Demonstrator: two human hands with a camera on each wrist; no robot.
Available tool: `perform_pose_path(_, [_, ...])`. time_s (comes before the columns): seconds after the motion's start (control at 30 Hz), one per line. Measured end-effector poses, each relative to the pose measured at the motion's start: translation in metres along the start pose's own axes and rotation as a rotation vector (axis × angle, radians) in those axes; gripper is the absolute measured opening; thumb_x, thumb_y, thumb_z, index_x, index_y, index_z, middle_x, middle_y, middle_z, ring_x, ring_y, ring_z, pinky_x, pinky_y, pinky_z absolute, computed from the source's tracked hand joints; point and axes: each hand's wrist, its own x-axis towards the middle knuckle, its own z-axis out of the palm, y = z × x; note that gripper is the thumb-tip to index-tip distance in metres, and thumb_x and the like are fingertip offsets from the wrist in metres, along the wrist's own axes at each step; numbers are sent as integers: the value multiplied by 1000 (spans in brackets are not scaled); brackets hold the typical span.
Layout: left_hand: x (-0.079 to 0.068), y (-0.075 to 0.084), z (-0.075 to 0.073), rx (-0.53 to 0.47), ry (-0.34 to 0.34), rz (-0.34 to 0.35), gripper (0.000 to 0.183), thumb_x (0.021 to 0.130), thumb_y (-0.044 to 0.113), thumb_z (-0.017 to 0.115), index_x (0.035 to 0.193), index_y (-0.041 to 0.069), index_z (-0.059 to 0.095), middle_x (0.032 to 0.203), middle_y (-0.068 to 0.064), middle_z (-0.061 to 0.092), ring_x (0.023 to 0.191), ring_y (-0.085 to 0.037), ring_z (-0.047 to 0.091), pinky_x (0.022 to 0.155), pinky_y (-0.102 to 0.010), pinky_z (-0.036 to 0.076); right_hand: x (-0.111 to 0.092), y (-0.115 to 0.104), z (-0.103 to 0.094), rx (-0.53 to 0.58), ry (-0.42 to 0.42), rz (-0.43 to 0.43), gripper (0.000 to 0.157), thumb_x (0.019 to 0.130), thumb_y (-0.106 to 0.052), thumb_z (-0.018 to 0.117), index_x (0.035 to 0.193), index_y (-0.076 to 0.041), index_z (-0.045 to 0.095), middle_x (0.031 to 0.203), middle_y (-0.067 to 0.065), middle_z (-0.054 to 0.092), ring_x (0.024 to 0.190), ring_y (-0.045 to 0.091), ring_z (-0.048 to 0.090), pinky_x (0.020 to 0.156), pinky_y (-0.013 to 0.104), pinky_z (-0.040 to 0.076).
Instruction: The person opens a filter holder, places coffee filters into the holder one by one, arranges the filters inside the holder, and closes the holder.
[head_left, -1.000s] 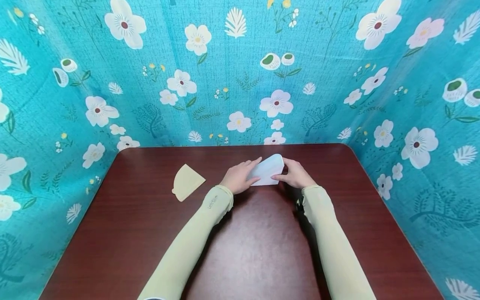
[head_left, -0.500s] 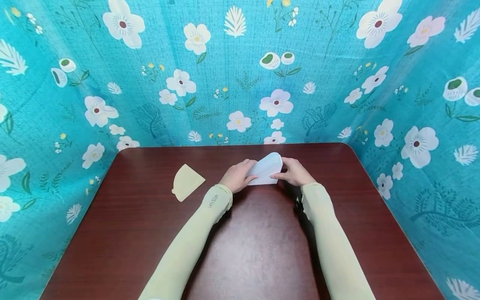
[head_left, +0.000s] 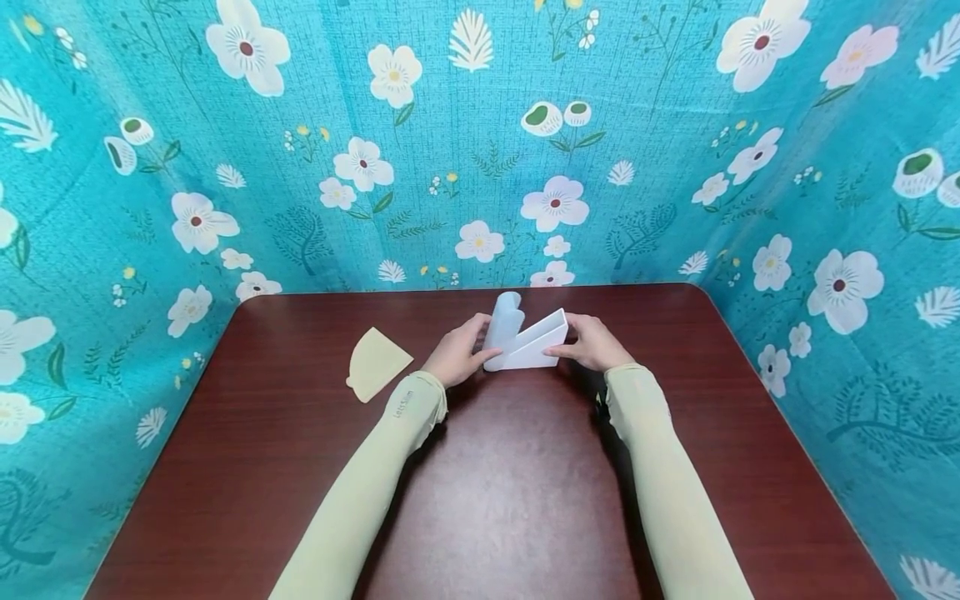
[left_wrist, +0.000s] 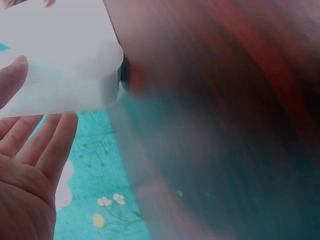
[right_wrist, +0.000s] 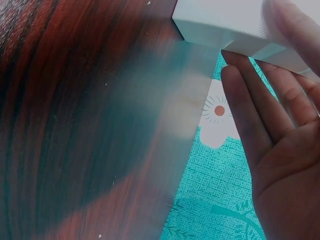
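Note:
A white wedge-shaped box [head_left: 534, 350] stands near the back of the table, its slot-like top uncovered. At its left end a translucent bluish lid [head_left: 504, 321] stands swung up. My left hand [head_left: 456, 350] holds the lid end, thumb in front and fingers behind. In the left wrist view the lid [left_wrist: 60, 82] lies between that hand's thumb and fingers. Gripping the box's right end is my right hand [head_left: 595, 343], thumb across the near face. The right wrist view shows the white box [right_wrist: 225, 22] with the right fingers [right_wrist: 245, 107] behind it.
A pale yellow fan-shaped piece [head_left: 377, 364] with a small tab lies flat on the dark red wooden table [head_left: 480, 483], left of the hands. A blue flowered curtain [head_left: 420, 183] encloses the table's back and sides.
The lid has swung up and left off the box, baring its inside. My left hand has shifted left with it. The right hand keeps its hold; the yellow piece lies as before.

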Motion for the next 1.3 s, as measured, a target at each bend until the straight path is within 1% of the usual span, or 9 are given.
perform_pose_path(0.17, [-7, -14, -6, -109, 11, -36, 54, 97, 28, 75, 141, 11, 48, 131, -9, 67, 121, -22, 69, 104, -37, 54, -1, -2, -1, 4, 3, 4, 51, 83, -22, 89, 128, -9, 68, 117, 13, 75, 101, 28, 70, 93, 50, 57])
perform_pose_path(0.3, [-14, -23, -10, -218, 27, -84, 48, 94, 21, 79, 134, 7, 56, 125, -12, 70, 117, -26, 71, 103, -39, 55, 0, -2, -1, 4, 4, -2, 50, 83, -22, 89, 126, -9, 69, 116, 12, 75, 100, 28, 70, 92, 49, 57])
perform_pose_path(0.47, [-23, -33, -12, -277, 18, -140, 38, 93, 19, 79, 125, 3, 66, 123, -15, 70, 118, -28, 70, 102, -35, 56, 0, -1, -1, -6, -1, -6, 50, 83, -22, 89, 126, -8, 69, 116, 12, 75, 100, 28, 70, 92, 48, 57])
perform_pose_path(0.7, [-30, -47, -21, -432, 13, -168, 43, 94, 11, 76, 132, 1, 58, 129, -19, 66, 126, -34, 66, 107, -40, 53, 1, -1, 0, -2, -3, 2, 50, 83, -23, 89, 127, -10, 69, 117, 11, 75, 101, 28, 69, 94, 49, 58])
perform_pose_path(0.83, [-32, -51, -31, -545, 62, -151, 61, 90, 7, 81, 142, 8, 49, 132, -16, 64, 122, -33, 67, 108, -43, 52, 1, -3, -1, -5, -4, 21, 51, 83, -23, 89, 128, -10, 68, 118, 12, 74, 102, 29, 69, 95, 50, 58])
perform_pose_path(0.9, [-33, -49, -39, -566, 95, -123, 70, 88, 8, 83, 147, 14, 46, 134, -14, 63, 119, -31, 67, 106, -44, 53, 1, -3, -1, -2, -5, 29, 51, 83, -23, 89, 128, -10, 68, 119, 12, 74, 103, 30, 68, 97, 51, 57])
perform_pose_path(0.97, [-34, -48, -44, -549, 133, -84, 72, 88, 8, 83, 149, 17, 46, 134, -13, 63, 116, -29, 68, 104, -44, 54, 1, -3, -1, 2, -7, 33, 51, 83, -22, 89, 128, -10, 68, 119, 12, 74, 104, 30, 68, 97, 51, 57])
perform_pose_path(1.1, [-34, -48, -50, -506, 183, -16, 62, 91, 11, 80, 146, 17, 53, 130, -14, 65, 113, -30, 66, 102, -50, 54, 1, -2, 0, 13, -9, 29, 50, 83, -22, 89, 127, -10, 68, 118, 11, 74, 103, 29, 69, 96, 50, 57])
perform_pose_path(1.3, [-35, -49, -51, -515, 189, -13, 48, 94, 12, 77, 138, 12, 58, 125, -16, 68, 110, -30, 67, 101, -54, 53, 1, -3, -1, 21, -5, 14, 50, 83, -21, 89, 127, -10, 69, 118, 11, 75, 103, 29, 69, 96, 50, 57])
